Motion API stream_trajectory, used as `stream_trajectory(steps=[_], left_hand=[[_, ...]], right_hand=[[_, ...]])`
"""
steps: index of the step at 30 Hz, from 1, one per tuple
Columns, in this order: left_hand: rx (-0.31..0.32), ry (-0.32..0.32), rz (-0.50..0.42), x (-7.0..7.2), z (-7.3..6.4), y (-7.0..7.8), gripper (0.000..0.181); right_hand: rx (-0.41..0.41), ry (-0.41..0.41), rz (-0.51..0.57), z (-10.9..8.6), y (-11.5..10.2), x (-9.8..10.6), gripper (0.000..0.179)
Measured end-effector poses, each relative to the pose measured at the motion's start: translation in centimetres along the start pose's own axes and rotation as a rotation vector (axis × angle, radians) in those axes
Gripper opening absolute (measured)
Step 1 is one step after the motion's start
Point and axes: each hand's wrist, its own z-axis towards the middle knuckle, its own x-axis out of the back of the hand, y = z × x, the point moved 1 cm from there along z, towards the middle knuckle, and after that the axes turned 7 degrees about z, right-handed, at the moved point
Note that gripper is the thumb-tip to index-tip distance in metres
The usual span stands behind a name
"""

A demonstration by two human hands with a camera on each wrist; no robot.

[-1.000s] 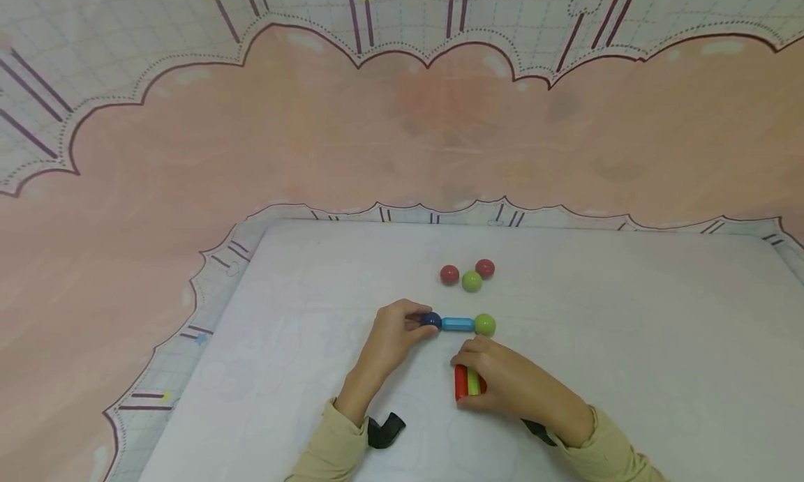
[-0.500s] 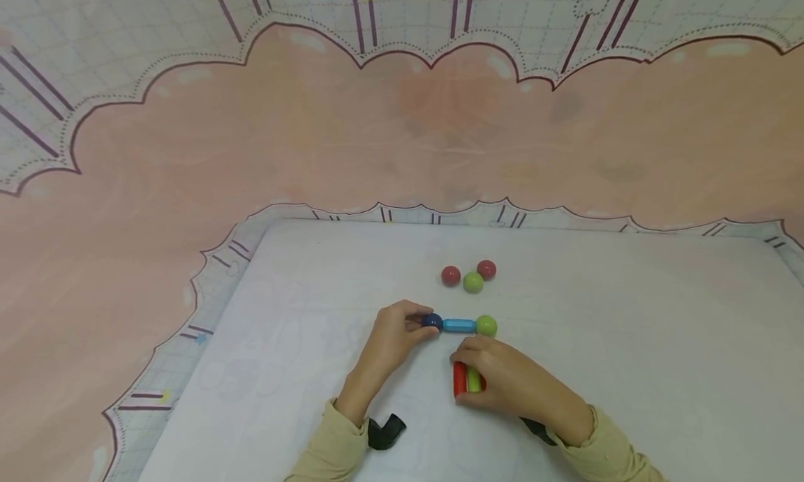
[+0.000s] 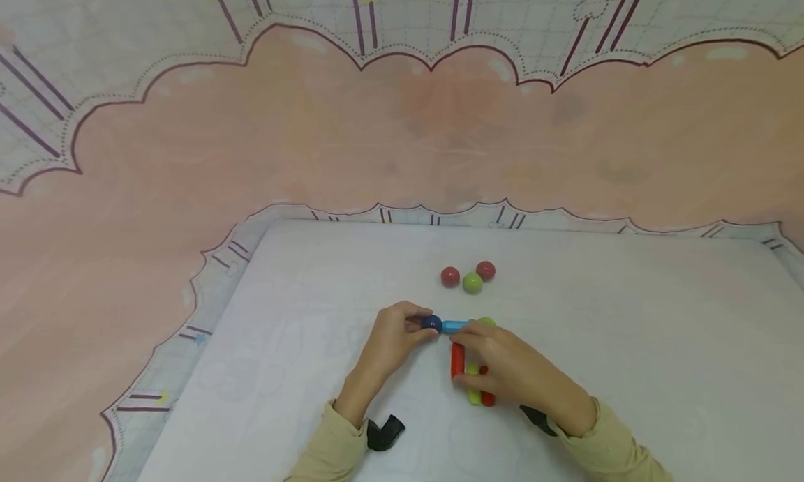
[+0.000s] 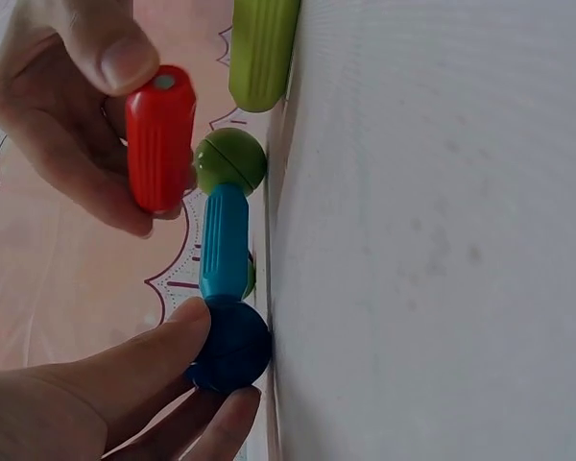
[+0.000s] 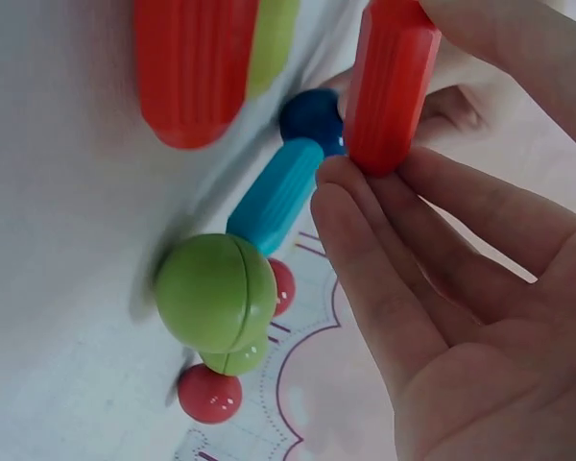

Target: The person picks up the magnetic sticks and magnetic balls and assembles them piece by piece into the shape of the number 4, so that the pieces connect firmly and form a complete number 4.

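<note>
My left hand [image 3: 392, 335] pinches a dark blue ball [image 4: 230, 348] between thumb and fingers. From that ball a light blue rod [image 4: 225, 245] runs to a green ball [image 5: 216, 293], the three joined in a line on the table. Near this line, my right hand [image 3: 509, 363] holds a red rod [image 5: 389, 86] by its two ends, raised above the table; a small pale disc shows on one end in the left wrist view. Beneath the right hand lie a yellow-green rod [image 3: 474, 396] and another red rod [image 3: 488, 399], side by side and partly covered.
Beyond the joined pieces, two red balls [image 3: 450, 277] and a loose green ball [image 3: 472, 283] sit close together on the white tabletop [image 3: 628, 328]. Black straps [image 3: 386, 433] show by the wrists. A peach patterned cloth [image 3: 314, 133] lies past the table's far edge.
The right hand has lifted one red rod away from the other two rods and moved it forward, toward the joined pieces. The left hand has stayed in place.
</note>
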Motion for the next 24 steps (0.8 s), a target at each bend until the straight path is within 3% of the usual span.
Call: stream_trajectory(steps=[5, 12, 24], left_hand=[[0.001, 0.005, -0.007, 0.0, -0.1, 0.0, 0.032], [-0.012, 0.017, 0.032, 0.0, -0.2, 0.1, 0.032], [-0.012, 0.025, 0.045, 0.1, -0.4, 0.3, 0.031]], right_hand=[[0.019, 0.043, -0.012, 0.5, 0.1, 0.3, 0.051], [-0.040, 0.064, -0.004, 1.1, 0.4, 0.6, 0.052], [-0.042, 0.117, 0.001, 2.0, 1.0, 1.2, 0.054]])
